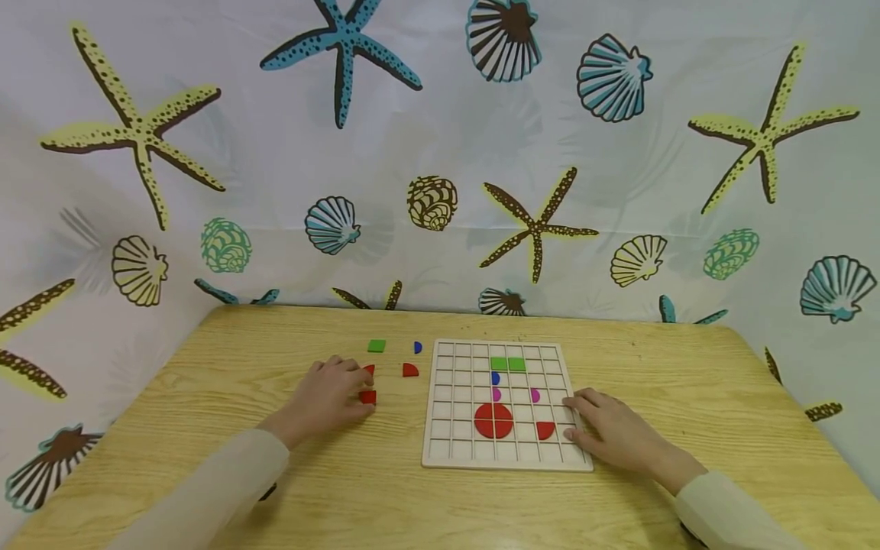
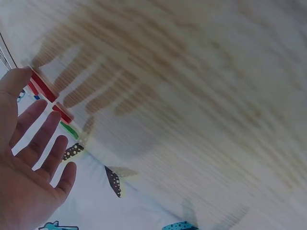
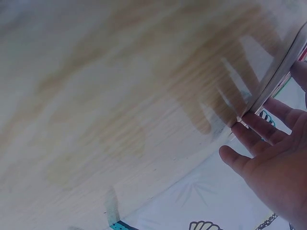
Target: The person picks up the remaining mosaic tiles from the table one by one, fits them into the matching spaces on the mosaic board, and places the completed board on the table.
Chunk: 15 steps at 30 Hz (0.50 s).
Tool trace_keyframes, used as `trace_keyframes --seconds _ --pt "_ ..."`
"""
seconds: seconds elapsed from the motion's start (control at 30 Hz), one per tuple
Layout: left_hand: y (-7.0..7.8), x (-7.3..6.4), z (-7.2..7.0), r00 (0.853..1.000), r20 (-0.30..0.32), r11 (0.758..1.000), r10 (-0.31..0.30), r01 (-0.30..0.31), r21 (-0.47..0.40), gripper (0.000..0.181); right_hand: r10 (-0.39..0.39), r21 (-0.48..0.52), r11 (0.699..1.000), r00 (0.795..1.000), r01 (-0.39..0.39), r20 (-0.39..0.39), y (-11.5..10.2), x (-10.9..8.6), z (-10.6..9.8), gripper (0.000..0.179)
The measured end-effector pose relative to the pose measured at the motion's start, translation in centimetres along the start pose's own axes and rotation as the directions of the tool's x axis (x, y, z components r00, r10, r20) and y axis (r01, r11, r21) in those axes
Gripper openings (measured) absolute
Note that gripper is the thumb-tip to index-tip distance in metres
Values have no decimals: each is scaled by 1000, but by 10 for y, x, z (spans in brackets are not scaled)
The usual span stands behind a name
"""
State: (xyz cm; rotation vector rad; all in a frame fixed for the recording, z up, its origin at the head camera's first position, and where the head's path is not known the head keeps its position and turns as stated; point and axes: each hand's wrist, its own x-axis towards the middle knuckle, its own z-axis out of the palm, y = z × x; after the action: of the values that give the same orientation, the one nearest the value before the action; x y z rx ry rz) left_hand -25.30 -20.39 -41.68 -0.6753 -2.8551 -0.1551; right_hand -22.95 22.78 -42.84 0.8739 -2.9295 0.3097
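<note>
In the head view my left hand (image 1: pixel 333 393) hovers low over the table left of the board, fingers spread and loosely bent. Its thumb and fingertips are right at a flat red piece (image 1: pixel 367 397), also visible as a red edge (image 2: pixel 44 86) by the thumb in the left wrist view. Another red piece (image 1: pixel 369 370) is partly hidden under the fingers. My right hand (image 1: pixel 615 428) rests at the right edge of a white gridded board (image 1: pixel 454 451), fingertips touching its rim. On the board lie a red circle (image 1: pixel 493 421) of quarter pieces and a separate red quarter circle (image 1: pixel 545 431).
Also on the board are green squares (image 1: pixel 517 364), a blue half circle (image 1: pixel 496 379) and magenta half circles (image 1: pixel 535 396). Loose on the table lie a green piece (image 1: pixel 376 346), a blue half circle (image 1: pixel 418 347) and a red quarter circle (image 1: pixel 410 370). A patterned curtain (image 1: pixel 426 137) hangs behind.
</note>
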Motion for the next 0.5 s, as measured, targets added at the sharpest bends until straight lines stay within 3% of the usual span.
trace_keyframes --seconds 0.23,0.5 --pt "-4 -2 0 1000 24 999 7 -6 -40 24 2 1 1000 1000 -2 1 0 0 0 46" --pt "-7 -2 2 1000 5 998 29 -29 -52 20 2 -10 1000 1000 -2 0 1 1 1 46"
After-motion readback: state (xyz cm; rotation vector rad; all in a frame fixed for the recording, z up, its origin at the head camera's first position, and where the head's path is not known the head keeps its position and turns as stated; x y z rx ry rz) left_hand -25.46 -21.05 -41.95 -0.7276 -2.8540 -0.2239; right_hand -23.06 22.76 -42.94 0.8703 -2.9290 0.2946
